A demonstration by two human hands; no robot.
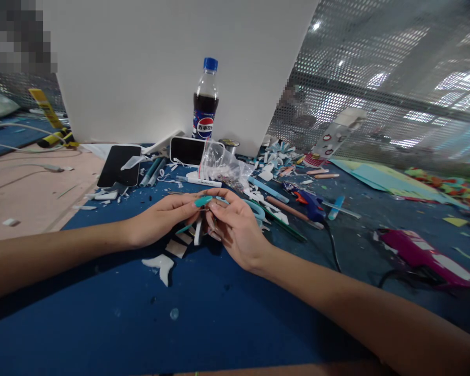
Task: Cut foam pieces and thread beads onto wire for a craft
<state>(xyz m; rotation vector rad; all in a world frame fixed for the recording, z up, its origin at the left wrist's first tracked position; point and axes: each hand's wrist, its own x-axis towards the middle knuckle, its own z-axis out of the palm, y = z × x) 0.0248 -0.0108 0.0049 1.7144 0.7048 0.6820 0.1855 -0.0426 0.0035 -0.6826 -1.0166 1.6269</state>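
Note:
My left hand [166, 216] and my right hand [241, 224] meet over the blue mat, thumbs and fingers closed in a pinch. A small thin item between the fingertips is too small to make out. At the tip of my left thumb shows a teal pointed shape [202, 200]; whether it is a fingernail or a separate piece, I cannot tell. Just below the fingers a white strip [198, 233] points downward. Beige rectangular pieces [177, 248] and a white tail-shaped piece [160, 266] lie nearby. Light-blue scissors handles [257, 210] show partly behind my right hand.
Beyond my hands are a phone [119, 166], a white marker [203, 181], a plastic bag [223, 162] and a cola bottle [206, 99]. To the right lie a blue glue gun [313, 204], a magenta corded tool [426, 256] and coloured sheets [387, 180]. Scraps litter the mat.

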